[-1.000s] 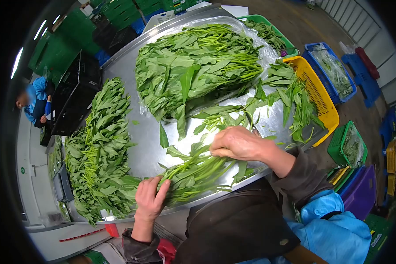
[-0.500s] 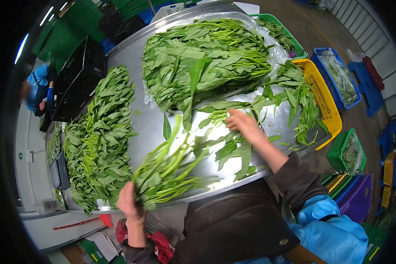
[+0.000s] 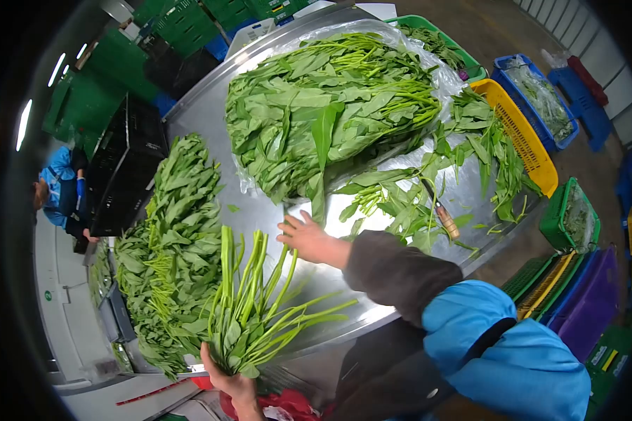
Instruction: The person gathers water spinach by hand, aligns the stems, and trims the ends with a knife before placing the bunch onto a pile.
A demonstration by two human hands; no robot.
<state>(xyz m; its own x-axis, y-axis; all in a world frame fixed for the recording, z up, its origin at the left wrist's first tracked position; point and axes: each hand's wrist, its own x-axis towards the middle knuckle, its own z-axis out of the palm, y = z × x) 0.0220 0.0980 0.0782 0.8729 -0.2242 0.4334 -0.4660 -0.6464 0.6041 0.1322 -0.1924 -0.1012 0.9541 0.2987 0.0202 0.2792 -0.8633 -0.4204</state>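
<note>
My left hand (image 3: 230, 382) is closed round the leafy lower end of a bunch of long-stemmed leafy greens (image 3: 249, 309), whose pale green stems fan upward and to the right at the table's near edge. My right hand (image 3: 305, 238) hovers just above the stem ends with fingers spread, holding nothing. Behind it lies a big heap of the same greens (image 3: 281, 126) on clear plastic. On the left, a long row of greens (image 3: 172, 231) covers the table side. A knife with a wooden handle (image 3: 446, 221) rests among loose stems to the right.
The metal table (image 3: 207, 151) carries all the greens. A yellow crate (image 3: 523, 137), a blue crate (image 3: 565, 133) and a green crate (image 3: 572, 210) stand beyond its right side. Black crates (image 3: 130, 168) are at the left, near a person in blue (image 3: 60, 175).
My right hand has left the loose stems on the right and moved left to the bunch, opening its fingers. The knife handle now shows. My left hand keeps the bunch, stems now pointing more upward.
</note>
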